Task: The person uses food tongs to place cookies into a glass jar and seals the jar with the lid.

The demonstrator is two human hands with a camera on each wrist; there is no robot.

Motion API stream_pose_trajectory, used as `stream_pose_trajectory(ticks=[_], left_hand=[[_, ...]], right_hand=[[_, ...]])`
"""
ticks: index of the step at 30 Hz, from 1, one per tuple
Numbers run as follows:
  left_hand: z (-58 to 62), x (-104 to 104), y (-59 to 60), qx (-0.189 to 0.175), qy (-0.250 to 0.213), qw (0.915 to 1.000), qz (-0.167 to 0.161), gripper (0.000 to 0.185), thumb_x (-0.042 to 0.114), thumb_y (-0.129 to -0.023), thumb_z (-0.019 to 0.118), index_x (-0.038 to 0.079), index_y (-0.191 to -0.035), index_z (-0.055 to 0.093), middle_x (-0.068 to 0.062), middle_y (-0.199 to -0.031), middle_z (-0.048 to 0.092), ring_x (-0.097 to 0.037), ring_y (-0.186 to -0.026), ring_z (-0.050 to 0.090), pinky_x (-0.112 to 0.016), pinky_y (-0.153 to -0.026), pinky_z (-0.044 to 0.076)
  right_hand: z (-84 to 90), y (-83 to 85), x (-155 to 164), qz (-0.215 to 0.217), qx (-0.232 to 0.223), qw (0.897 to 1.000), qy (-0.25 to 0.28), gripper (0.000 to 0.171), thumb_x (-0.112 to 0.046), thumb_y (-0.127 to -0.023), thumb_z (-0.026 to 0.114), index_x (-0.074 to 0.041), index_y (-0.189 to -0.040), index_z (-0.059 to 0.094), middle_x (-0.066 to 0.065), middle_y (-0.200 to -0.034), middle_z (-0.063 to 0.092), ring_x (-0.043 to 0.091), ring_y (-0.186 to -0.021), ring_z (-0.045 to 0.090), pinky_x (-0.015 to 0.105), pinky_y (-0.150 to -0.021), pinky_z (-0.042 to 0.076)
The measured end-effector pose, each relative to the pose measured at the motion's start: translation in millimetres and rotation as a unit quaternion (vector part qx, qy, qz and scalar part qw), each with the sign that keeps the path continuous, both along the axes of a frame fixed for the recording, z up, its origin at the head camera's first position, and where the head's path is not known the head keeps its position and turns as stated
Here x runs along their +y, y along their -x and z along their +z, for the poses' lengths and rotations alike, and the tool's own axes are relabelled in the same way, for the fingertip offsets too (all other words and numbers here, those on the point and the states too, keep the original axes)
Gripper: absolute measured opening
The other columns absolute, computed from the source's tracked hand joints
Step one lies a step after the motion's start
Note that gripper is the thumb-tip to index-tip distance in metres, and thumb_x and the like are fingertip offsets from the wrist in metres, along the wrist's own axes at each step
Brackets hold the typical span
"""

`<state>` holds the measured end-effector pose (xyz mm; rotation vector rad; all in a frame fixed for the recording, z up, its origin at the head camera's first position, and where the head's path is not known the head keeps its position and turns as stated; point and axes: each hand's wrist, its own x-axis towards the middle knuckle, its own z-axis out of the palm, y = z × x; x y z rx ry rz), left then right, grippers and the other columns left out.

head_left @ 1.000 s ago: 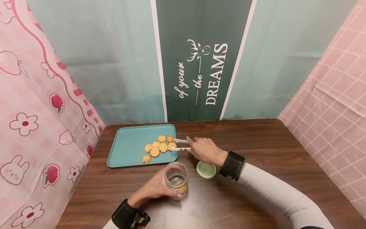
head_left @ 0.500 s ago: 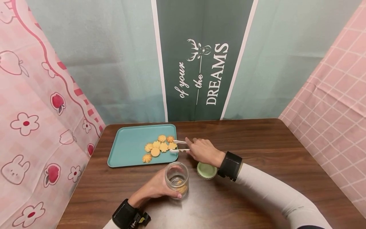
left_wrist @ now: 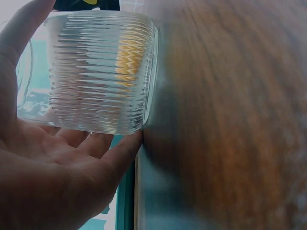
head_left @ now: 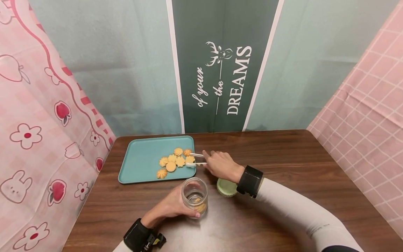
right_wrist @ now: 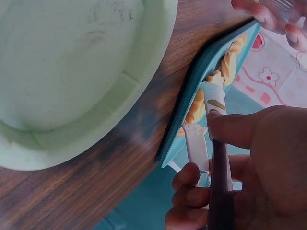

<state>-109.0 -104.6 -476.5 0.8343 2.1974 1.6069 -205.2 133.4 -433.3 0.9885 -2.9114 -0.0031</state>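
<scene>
- Ribbed clear glass: the jar (head_left: 194, 195) stands upright on the table (head_left: 283, 164), and the left hand (head_left: 171, 206) wraps round it, thumb on one side, fingers curled under the far side.
- A cookie shows inside the jar (left_wrist: 100, 72), low against the wall opposite the left palm (left_wrist: 43, 177).
- The right hand (head_left: 223, 165) pinches white tongs (head_left: 196, 159) between thumb and fingers; the two arms stand slightly apart.
- The tong tips reach over the near edge of the teal tray (head_left: 141, 161), closing around the cookie nearest the grip.
- The other cookies (head_left: 174, 161) lie clustered just beyond the tips.
- A pale green lid (head_left: 226, 187) lies upside down right under the right wrist, between both hands.
- In the right wrist view, the lid (right_wrist: 72, 72) lies beside the tray (right_wrist: 192, 96) edge, near the tongs (right_wrist: 204, 139).
</scene>
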Motion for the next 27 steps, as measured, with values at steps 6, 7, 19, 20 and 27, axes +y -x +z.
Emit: stream_pose_trajectory(ticks=[6,7,19,20,27], left_hand=[[0.8,1.7,0.0,0.001,0.001,1.0000,0.000,0.088,0.022,-0.068,0.101,0.012,-0.142,0.055,0.000,-0.134,0.066,-0.020,-0.126,0.062,-0.035,-0.116,0.046],[1.0,1.7,-0.1,0.001,0.001,1.0000,0.000,0.088,0.022,-0.068,0.101,0.012,-0.142,0.055,-0.001,-0.134,0.066,-0.020,-0.126,0.062,-0.035,-0.116,0.046],[1.6,1.0,-1.9,-0.003,0.007,1.0000,0.001,0.089,0.023,-0.068,0.101,0.010,-0.143,0.054,-0.003,-0.136,0.065,-0.027,-0.127,0.062,-0.038,-0.116,0.045],[1.6,1.1,-2.1,-0.003,0.007,1.0000,0.000,0.089,0.023,-0.068,0.101,0.011,-0.143,0.055,-0.002,-0.136,0.065,-0.026,-0.127,0.062,-0.038,-0.116,0.045],[2.2,0.8,-1.9,-0.007,0.004,1.0000,0.003,0.089,0.022,-0.068,0.101,0.012,-0.143,0.054,-0.003,-0.136,0.065,-0.026,-0.128,0.062,-0.038,-0.117,0.045]], right_hand=[[-0.4,-0.4,1.3,0.001,0.004,1.000,-0.003,0.054,-0.033,-0.107,0.064,-0.001,-0.150,0.056,0.019,-0.103,0.072,0.032,-0.074,0.069,0.041,-0.052,0.054],[-0.3,-0.7,1.4,0.002,0.004,1.000,-0.004,0.054,-0.033,-0.107,0.064,-0.001,-0.150,0.056,0.019,-0.104,0.072,0.032,-0.074,0.069,0.041,-0.052,0.055],[-3.7,-3.4,2.2,0.007,0.010,1.000,0.001,0.049,-0.031,-0.107,0.065,-0.004,-0.147,0.060,0.018,-0.103,0.073,0.030,-0.075,0.070,0.040,-0.053,0.056],[-3.9,-3.6,2.5,0.008,0.010,1.000,0.003,0.048,-0.031,-0.107,0.065,-0.004,-0.147,0.060,0.018,-0.103,0.073,0.030,-0.074,0.070,0.040,-0.053,0.056],[-0.1,-4.3,5.2,0.011,0.024,1.000,0.009,0.047,-0.031,-0.106,0.066,-0.006,-0.145,0.061,0.015,-0.097,0.072,0.029,-0.069,0.068,0.041,-0.050,0.054]])
